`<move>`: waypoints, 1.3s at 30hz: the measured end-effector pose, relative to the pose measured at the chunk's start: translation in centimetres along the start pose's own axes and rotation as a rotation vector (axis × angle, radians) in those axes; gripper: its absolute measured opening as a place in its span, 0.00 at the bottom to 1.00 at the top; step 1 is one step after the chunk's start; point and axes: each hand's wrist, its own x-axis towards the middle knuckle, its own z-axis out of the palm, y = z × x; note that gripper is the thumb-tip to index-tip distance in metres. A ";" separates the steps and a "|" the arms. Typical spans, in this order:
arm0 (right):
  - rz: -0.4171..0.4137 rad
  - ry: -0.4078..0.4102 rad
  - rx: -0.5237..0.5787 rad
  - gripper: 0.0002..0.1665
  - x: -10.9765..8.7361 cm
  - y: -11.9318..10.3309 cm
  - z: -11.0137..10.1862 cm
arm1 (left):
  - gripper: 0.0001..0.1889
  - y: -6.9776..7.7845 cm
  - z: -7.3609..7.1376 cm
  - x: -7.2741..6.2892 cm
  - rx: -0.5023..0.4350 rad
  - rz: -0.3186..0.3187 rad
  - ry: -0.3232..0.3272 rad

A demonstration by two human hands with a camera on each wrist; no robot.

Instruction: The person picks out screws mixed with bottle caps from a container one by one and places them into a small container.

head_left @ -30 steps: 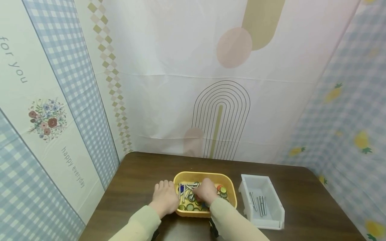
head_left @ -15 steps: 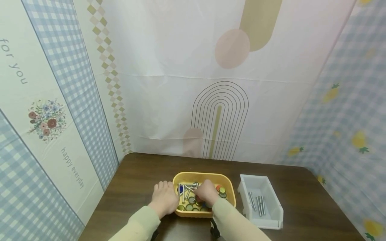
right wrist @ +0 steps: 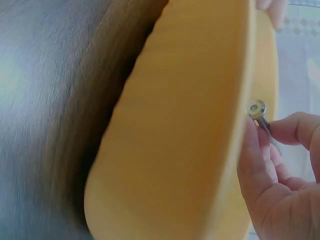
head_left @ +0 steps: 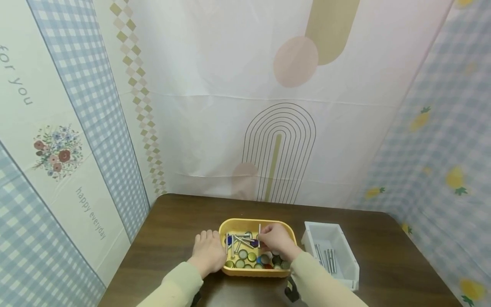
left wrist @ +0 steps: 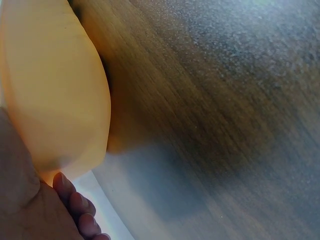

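Observation:
In the head view my left hand (head_left: 209, 252) holds the left side of a yellow plastic bin (head_left: 253, 273). Its curled fingers (left wrist: 80, 202) show beside the bin's outer wall in the left wrist view. Over the bin's right half, my right hand (head_left: 278, 239) pinches a silver bolt (head_left: 259, 229) upright between thumb and fingertips. The right wrist view shows the bolt's round socket head (right wrist: 257, 108) at the lower end. Several loose bolts (head_left: 232, 249) lie in the bin's left part, and bottle caps (head_left: 251, 256) of mixed colours cover its front and right.
To the right of the yellow bin stands a white tray (head_left: 350, 260) with several bolts (head_left: 330, 260) inside. Both rest on a dark brown wooden table (head_left: 184, 213). Patterned cloth (head_left: 207, 128) hangs behind and at both sides.
My right hand has lifted from among the caps, and the bolt in its fingertips now shows upright. Caps formerly hidden under the hand are visible. My left hand stays at the bin.

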 end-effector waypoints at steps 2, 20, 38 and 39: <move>0.004 0.004 0.004 0.05 -0.3 0.1 -0.9 | 0.16 0.0 -0.1 0.0 -0.002 0.000 0.001; 0.060 0.035 0.074 0.09 -1.2 2.7 -6.5 | 0.15 0.0 -0.5 -0.2 -0.011 -0.015 -0.018; 0.017 0.058 0.047 0.13 -3.2 4.7 -11.2 | 0.16 0.1 -0.2 0.0 -0.023 -0.018 -0.022; 0.018 0.061 0.044 0.13 -3.3 4.9 -11.4 | 0.16 0.1 -0.2 0.0 -0.025 -0.017 -0.022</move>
